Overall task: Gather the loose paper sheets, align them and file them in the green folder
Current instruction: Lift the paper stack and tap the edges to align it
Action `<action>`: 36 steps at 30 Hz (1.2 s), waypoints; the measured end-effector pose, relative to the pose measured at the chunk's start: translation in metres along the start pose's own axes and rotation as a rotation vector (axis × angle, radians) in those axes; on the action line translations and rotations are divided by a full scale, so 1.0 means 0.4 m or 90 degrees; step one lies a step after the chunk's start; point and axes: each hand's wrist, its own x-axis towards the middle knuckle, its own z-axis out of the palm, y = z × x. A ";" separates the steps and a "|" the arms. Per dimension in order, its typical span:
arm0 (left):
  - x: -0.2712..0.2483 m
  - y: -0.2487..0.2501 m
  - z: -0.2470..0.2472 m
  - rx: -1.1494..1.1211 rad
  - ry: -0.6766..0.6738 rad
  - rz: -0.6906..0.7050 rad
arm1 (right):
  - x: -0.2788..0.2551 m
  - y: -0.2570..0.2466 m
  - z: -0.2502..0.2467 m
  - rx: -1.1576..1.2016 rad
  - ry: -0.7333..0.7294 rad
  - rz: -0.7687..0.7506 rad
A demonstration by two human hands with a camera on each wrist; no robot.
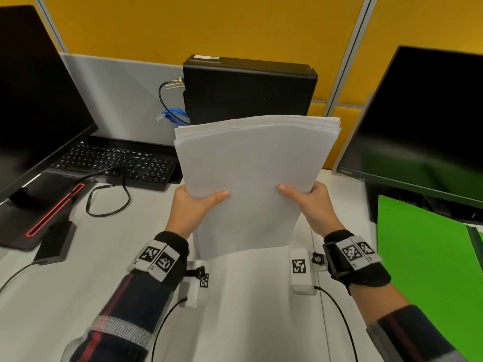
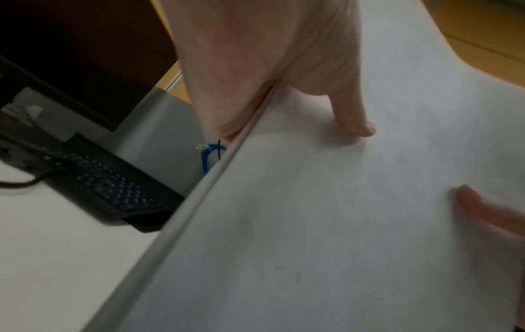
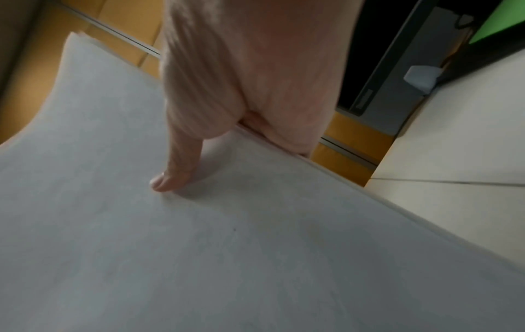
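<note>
A stack of white paper sheets stands almost upright on the desk, its top edges slightly fanned. My left hand grips the stack's left edge, thumb on the front face and fingers hidden behind. My right hand grips the right edge the same way. In the left wrist view the paper stack fills the frame under my left hand. In the right wrist view my right hand pinches the paper stack. The green folder lies flat at the right of the desk.
A black keyboard and cables sit at the left, beside a dark monitor. A black computer case stands behind the papers. Another monitor rises at the right, over the folder's far edge. A yellow partition backs the desk.
</note>
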 end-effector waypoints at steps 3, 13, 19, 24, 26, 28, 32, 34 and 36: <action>-0.001 0.021 0.021 -0.019 0.035 0.026 | 0.007 -0.020 0.013 0.008 0.027 -0.027; -0.014 -0.041 0.028 -0.011 0.042 -0.040 | -0.014 0.064 0.009 -0.021 0.056 0.029; 0.020 -0.024 -0.003 -0.070 0.149 -0.025 | -0.021 0.087 -0.048 -0.132 -0.078 0.126; 0.039 -0.016 -0.016 -0.238 0.229 -0.079 | -0.025 0.103 -0.076 0.083 -0.029 0.138; 0.039 -0.022 -0.003 -0.304 0.208 -0.127 | -0.025 0.108 -0.053 0.231 -0.027 0.137; 0.033 -0.029 0.016 -0.353 0.155 -0.158 | -0.026 0.113 -0.016 0.257 -0.057 0.138; 0.028 -0.040 0.019 -0.355 0.124 -0.146 | -0.018 0.111 0.012 0.209 -0.033 0.118; 0.037 -0.049 -0.022 -0.322 0.149 -0.124 | -0.014 0.107 -0.021 0.156 0.005 0.100; 0.045 -0.061 -0.079 -0.300 0.170 -0.116 | -0.018 0.106 -0.061 0.087 0.039 0.092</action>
